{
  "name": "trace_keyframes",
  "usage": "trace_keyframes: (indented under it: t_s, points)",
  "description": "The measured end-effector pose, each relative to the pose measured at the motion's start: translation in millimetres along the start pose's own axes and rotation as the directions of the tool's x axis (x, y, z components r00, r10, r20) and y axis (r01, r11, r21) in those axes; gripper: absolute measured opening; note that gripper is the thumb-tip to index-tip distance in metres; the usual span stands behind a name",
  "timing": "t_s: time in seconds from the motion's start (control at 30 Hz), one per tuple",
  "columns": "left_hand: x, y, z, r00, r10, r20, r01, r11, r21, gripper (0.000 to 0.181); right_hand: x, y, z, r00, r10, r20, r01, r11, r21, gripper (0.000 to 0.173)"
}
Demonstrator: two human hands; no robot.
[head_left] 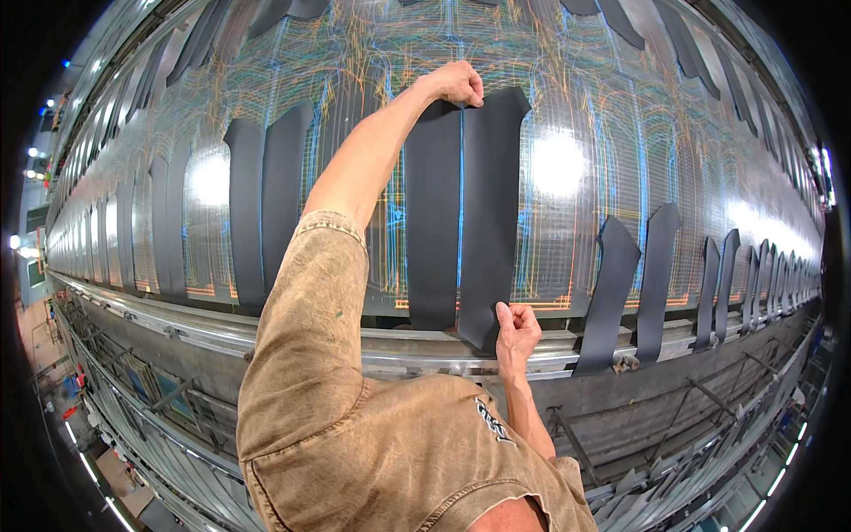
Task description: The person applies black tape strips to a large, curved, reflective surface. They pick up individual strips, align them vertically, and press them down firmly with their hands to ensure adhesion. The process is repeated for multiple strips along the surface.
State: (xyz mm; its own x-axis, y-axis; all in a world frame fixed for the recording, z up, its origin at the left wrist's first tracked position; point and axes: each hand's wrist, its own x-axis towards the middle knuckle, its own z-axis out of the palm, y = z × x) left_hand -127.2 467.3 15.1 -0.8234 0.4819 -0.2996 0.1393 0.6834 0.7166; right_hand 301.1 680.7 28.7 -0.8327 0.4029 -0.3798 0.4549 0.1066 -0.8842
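Observation:
A long dark grey cut fabric panel (488,213) lies lengthwise in front of me, its angled end pointing away. My left hand (455,83) reaches across to that far end and pinches its top left corner. Near the table's front, my right hand (518,332) has thumb and fingers closed on the panel's lower right edge. The panel's near end hangs over the metal rail (399,352). A matching panel (432,226) lies just to the left, separated by a thin strip with a blue line. My left forearm passes over its upper left part.
The long glossy table (359,279) is covered in blue, orange and yellow lines. More panel pairs lie to the left (246,213) and right (608,286), some overhanging the rail. Other panels (618,23) line the far side. A metal frame (665,425) runs below the rail.

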Motion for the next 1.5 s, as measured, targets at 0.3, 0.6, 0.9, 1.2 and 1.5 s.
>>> trace_keyframes:
  t_s: [0.3,0.6,0.9,1.2,1.5]
  points:
    - [-0.9,3.3,1.1,0.999,-0.022,-0.023,0.023,0.999,0.038,0.016,1.5,-1.0,0.2,0.998,0.036,0.046,-0.040,0.997,0.070,0.022]
    - [5.5,-2.1,3.4,0.999,-0.025,-0.031,0.026,0.999,0.034,0.017,5.1,2.3,-2.7,0.993,0.075,0.094,-0.087,0.988,0.126,0.023]
    - [4.6,3.4,2.0,0.999,-0.044,-0.027,0.045,0.998,0.049,0.018,7.0,2.2,-4.1,0.990,0.091,0.110,-0.104,0.988,0.116,0.024]
    - [3.2,-0.3,2.1,0.999,-0.034,-0.021,0.034,0.999,0.004,0.016,5.1,-1.3,-0.1,0.994,0.081,0.079,-0.087,0.994,0.071,0.022]
    - [-0.3,3.0,1.9,0.999,-0.038,-0.031,0.038,0.999,0.008,0.017,5.4,4.7,-0.3,0.993,0.092,0.073,-0.100,0.990,0.103,0.021]
